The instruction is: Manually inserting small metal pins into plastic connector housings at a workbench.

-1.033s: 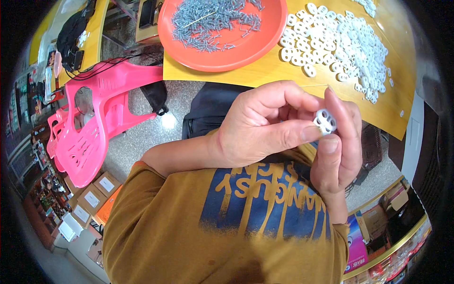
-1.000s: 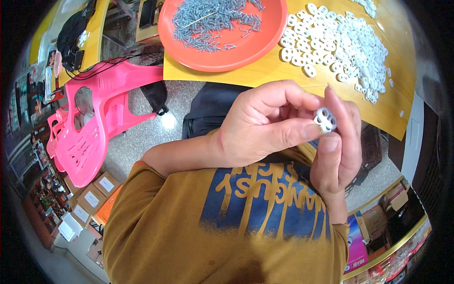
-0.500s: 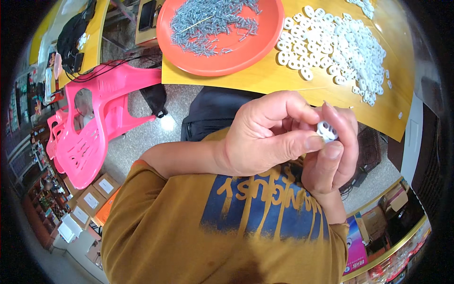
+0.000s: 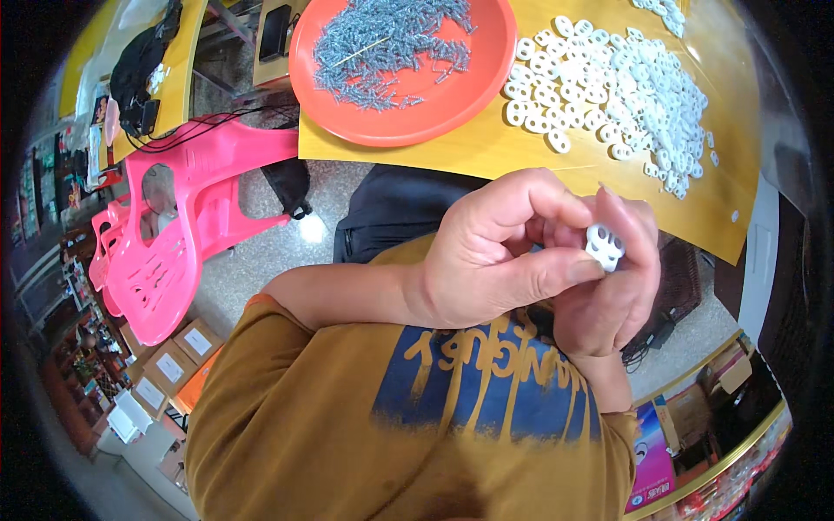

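My left hand (image 4: 495,252) and my right hand (image 4: 615,304) meet in front of my chest. Between them is a small white plastic piece (image 4: 605,247) with rounded ends and several holes; it could be two pieces laid together. My left thumb and index finger pinch it from the left. The curled fingers of my right hand press round its right side, and the right thumb is largely hidden behind the left one. On the table beyond lies a spread of similar white two-hole pieces (image 4: 556,91). An orange-red round tray (image 4: 443,100) holds a heap of small metal screws (image 4: 373,52).
The yellow table (image 4: 469,156) has its near edge just beyond my hands. A pink plastic chair (image 4: 165,260) stands at the left. Cardboard boxes (image 4: 172,365) sit on the floor at lower left. A black wire basket (image 4: 682,286) is under the table's right side.
The white piece now shows more of its holes between my fingers. My right thumb has slipped from its front to behind my left thumb. Both hands stay in nearly the same place.
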Demonstrator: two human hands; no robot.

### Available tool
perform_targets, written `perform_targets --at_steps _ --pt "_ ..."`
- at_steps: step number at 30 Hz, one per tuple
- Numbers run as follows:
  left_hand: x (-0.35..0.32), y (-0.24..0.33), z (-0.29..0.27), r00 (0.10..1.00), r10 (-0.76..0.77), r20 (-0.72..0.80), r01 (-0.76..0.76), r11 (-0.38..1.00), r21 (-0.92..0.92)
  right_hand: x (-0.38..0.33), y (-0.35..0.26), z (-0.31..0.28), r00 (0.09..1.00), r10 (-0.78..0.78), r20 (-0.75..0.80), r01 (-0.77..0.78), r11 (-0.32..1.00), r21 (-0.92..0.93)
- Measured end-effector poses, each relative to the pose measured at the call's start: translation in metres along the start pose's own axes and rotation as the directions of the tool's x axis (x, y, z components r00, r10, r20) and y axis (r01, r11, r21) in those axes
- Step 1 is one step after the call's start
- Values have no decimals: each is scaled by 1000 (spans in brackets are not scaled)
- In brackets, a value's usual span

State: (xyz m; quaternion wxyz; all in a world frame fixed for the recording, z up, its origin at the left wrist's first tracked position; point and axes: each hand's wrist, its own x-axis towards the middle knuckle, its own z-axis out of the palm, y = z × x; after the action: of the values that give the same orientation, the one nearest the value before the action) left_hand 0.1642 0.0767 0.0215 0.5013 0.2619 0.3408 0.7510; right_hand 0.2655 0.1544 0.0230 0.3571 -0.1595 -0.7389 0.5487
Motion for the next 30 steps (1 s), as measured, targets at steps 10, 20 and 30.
perform_targets --at_steps 10,20,30 --pt "1 -4 -3 998 54 42 -56 997 52 2 0 0 1000 -2 16 2 999 -32" --pt "3 3 -15 983 56 176 -113 934 338 -8 -1 14 970 190 -152 -147 955 257" --pt "3 4 -3 997 -53 47 48 994 94 -4 -2 8 961 244 -128 -204 942 268"
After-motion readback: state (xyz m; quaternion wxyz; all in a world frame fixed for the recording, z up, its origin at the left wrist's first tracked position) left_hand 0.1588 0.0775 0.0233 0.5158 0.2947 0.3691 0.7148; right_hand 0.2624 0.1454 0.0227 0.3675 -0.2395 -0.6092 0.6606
